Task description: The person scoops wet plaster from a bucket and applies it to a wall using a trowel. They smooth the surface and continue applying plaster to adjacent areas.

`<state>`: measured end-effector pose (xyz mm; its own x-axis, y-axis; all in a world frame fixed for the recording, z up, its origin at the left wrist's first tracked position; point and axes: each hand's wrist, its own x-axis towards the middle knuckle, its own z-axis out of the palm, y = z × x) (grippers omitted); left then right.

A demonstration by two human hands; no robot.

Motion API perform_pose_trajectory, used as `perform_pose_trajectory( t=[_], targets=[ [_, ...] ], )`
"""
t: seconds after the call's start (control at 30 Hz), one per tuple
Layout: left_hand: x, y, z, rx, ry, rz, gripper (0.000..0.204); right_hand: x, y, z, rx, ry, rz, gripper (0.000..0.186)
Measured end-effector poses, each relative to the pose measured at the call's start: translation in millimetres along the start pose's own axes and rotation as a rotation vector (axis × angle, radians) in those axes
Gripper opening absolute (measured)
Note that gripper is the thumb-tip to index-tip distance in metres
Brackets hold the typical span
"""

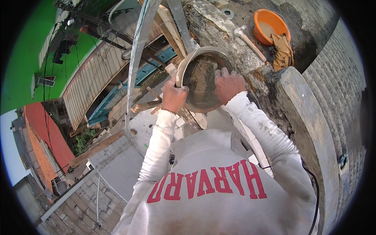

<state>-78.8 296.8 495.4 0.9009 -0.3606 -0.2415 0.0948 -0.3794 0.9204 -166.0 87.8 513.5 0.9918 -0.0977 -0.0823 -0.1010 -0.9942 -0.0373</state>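
Note:
A round bucket (201,86) with grey, wet mortar inside is held out in front of me, high above a paved area. My left hand (174,94) is closed on its left rim. My right hand (229,86) is at the bucket's right side with fingers curled over the rim; what lies under those fingertips is partly hidden. A hammer-like tool with a long handle (250,45) lies on the rough ledge (213,21) just beyond, near an orange bucket (266,19) and a crumpled brown sack (282,53).
A curved concrete edge (305,117) and corrugated roof (333,78) are on my right. Metal poles (137,58) and timber pieces (172,31) stand by the drop on the left, with cables (47,90), rooftops (84,82) and paving (82,203) below.

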Motion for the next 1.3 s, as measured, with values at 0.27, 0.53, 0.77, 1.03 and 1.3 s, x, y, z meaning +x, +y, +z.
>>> perform_pose_trajectory(
  t=[0.27,0.53,0.77,1.03,1.3],
  targets=[
    [-2.0,18.6,-4.8,0.082,0.092,0.17,0.058,-2.2,-2.4,5.2,0.025,-0.048,0.007,0.017],
    [-9.1,18.2,-3.2,0.132,0.21,0.255,0.063,25.1,-5.3,-19.3,0.085,-0.051,-0.013,0.025],
    [-10.4,38.0,-28.8,0.025,0.106,0.339,0.066,47.8,33.1,1.0,0.763,-0.441,0.057,0.035],
    [-4.2,20.6,-40.0,-0.177,0.116,0.123,0.045,34.6,6.5,10.3,1.301,-0.515,0.077,0.045],
    [10.8,-26.1,4.4,-0.851,0.32,-0.12,0.041,47.2,24.2,-25.0,1.415,-0.647,0.184,0.039]
  ],
)
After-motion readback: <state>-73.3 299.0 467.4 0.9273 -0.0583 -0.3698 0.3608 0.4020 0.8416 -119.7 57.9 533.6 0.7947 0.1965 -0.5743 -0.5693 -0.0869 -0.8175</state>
